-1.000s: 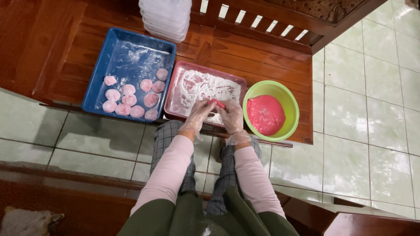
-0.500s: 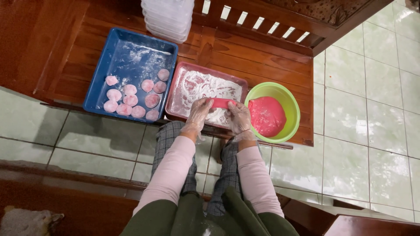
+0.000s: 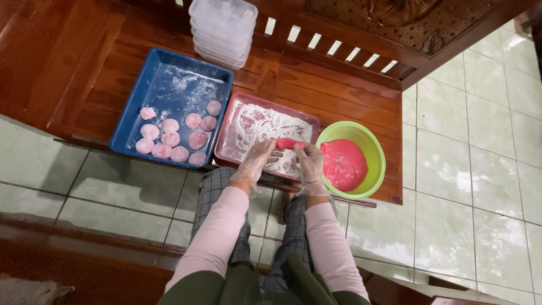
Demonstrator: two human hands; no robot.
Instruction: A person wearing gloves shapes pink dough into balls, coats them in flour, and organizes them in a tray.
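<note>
Over the floured red tray (image 3: 248,113) on the wooden table (image 3: 350,90), we log our two gloved hands: left hand (image 3: 257,160) and right hand (image 3: 309,162), both grips closed on one pink dough piece (image 3: 289,143), pinched at its two ends just above the flour. Just right of the tray: green bowl (image 3: 370,144) holding a pink dough mass (image 3: 344,164). Left of it: blue tray (image 3: 169,85) with ten floured dough balls (image 3: 169,138). Behind: stacked clear containers (image 3: 223,28).

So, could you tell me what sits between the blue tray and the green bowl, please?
In the head view, a red tray dusted with white flour sits between the blue tray and the green bowl.
</note>
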